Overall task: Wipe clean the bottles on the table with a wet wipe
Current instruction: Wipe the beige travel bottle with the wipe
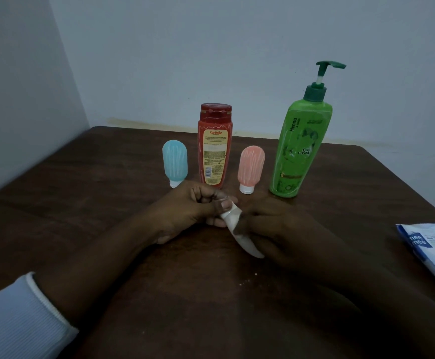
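Several bottles stand in a row on the dark wooden table (81,203): a small blue squeeze bottle (175,164), a red shampoo bottle (214,146), a small pink squeeze bottle (251,168) and a tall green pump bottle (299,149). All carry whitish streaks. In front of them both hands hold a folded white wet wipe (233,224). My left hand (195,211) pinches its upper end between thumb and fingers. My right hand (276,229) grips its lower part, and the wipe's tip sticks out below.
A blue-and-white wet-wipe pack (431,252) lies at the table's right edge. White walls close in behind and to the left. A few white crumbs (247,281) lie on the table near me.
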A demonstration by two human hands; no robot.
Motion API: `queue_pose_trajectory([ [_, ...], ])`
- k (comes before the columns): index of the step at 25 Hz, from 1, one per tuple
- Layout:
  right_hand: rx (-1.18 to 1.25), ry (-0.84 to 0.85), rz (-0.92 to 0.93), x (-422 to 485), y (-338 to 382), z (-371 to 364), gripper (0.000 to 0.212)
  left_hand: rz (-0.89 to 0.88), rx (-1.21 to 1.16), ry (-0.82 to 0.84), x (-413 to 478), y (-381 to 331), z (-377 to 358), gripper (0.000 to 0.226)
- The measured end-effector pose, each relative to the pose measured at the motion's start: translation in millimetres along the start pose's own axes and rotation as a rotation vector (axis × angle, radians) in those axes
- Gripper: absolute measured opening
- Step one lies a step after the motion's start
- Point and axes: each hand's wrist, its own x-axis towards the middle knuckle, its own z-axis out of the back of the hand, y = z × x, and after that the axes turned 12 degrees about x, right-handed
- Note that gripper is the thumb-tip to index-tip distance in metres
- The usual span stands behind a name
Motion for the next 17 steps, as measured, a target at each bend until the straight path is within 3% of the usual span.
queue_pose_trajectory([
  [3, -0.026, -0.128, -0.071, 5, -13, -4, 0.022, -0.008, -0.011, 0.011, 1, 1, 0, 0.042],
  [5, 0.014, -0.121, -0.135, -2, -13, 4, 0.019, 0.008, -0.019, 0.008, 1, 0, 0, 0.04],
  [10, -0.057, -0.056, 0.081, 5, 6, -8, 0.024, 0.015, -0.019, 0.012, -1, -2, -1, 0.042],
  [14, -0.078, -0.15, -0.066, 5, -12, -4, 0.021, 0.009, -0.014, 0.025, 0, -1, 0, 0.044],
  [17, -0.071, -0.086, 0.04, -3, -1, -4, 0.022, 0.014, -0.014, 0.014, 0, -1, -1, 0.04],
])
